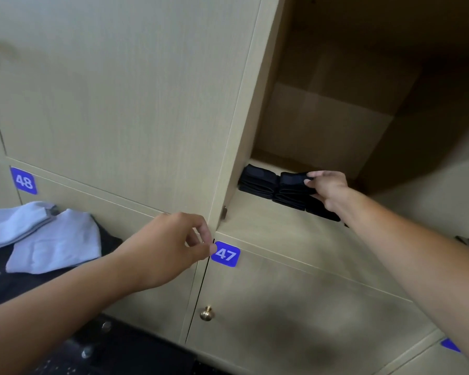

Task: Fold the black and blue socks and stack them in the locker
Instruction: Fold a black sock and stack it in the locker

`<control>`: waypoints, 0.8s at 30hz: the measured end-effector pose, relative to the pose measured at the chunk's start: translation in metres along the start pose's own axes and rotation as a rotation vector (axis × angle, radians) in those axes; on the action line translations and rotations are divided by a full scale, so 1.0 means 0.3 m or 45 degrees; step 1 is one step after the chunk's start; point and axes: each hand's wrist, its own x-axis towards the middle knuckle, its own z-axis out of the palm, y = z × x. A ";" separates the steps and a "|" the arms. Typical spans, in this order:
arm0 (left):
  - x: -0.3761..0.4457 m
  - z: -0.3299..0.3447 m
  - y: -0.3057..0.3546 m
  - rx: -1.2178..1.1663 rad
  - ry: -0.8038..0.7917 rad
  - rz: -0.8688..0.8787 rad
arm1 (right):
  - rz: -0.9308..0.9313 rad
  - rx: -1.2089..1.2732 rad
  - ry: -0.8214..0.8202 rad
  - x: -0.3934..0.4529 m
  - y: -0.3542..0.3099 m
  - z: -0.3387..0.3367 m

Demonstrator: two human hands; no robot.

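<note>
open locker (pixel 333 123), light wood, interior dim toward the back and right; upper part hard to read

folded black socks (pixel 257 181) lay in stacks on the locker floor at its front left corner, against the left wall; a second stack just beside them to the right, partly covered by the hand; how many pairs in all could not be counted

right hand (pixel 329 189) reached into the locker, fingers and thumb pinched round the top folded black sock (pixel 293 180) of the second stack; fingertips partly lost against the dark fabric

left hand (pixel 171 244) hung in front of the closed door below, fingers loosely curled, thumb tip near the blue label 47 (pixel 225 254); it held nothing that could be seen

blue socks (pixel 44 236) lay at the left edge of view on a dark surface, cut off by the frame; label 48 (pixel 24 181) above them

brass knob (pixel 207 313) on door 47; lower left blurred and dark, not made out
</note>
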 end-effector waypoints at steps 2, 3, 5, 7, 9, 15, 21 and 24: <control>-0.006 -0.008 -0.002 0.000 -0.013 -0.003 | 0.017 0.021 -0.014 0.000 0.002 0.001; -0.008 -0.011 -0.005 0.000 -0.018 -0.003 | 0.024 0.035 -0.024 -0.001 0.001 0.003; -0.013 -0.018 -0.010 0.003 -0.031 -0.009 | 0.030 0.054 -0.057 -0.005 -0.002 0.006; -0.016 -0.022 -0.014 0.007 -0.040 -0.018 | 0.012 0.014 -0.082 -0.003 -0.001 0.007; -0.018 -0.024 -0.018 -0.004 -0.047 -0.022 | -0.030 -0.113 -0.097 0.005 0.004 0.007; -0.010 -0.022 -0.029 0.008 -0.083 -0.007 | -0.205 -0.627 -0.076 0.011 0.010 -0.003; -0.003 -0.028 -0.037 0.061 -0.097 -0.006 | -0.373 -0.736 -0.106 -0.038 -0.003 -0.012; 0.004 -0.035 -0.035 0.068 -0.105 -0.011 | -0.471 -0.730 -0.140 -0.096 -0.004 -0.030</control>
